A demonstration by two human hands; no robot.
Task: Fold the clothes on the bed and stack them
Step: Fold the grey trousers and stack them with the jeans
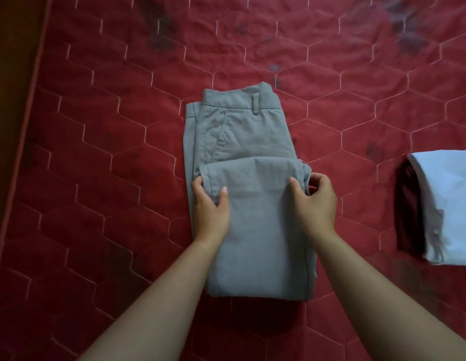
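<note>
Mid-bed, grey trousers lie folded, legs doubled over waistband half. Left hand pinches folded edge's left corner; right hand pinches right corner. Red quilt bare around. Folded stack far right, near frame edge.

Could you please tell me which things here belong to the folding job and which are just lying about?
In the job: grey trousers, gripped at the folded-over leg end by the left hand and right hand; white folded garment on a maroon garment, to the right; red quilted bed.
Just there: brown strip beyond the bed's left edge; dark patches on the quilt.
</note>
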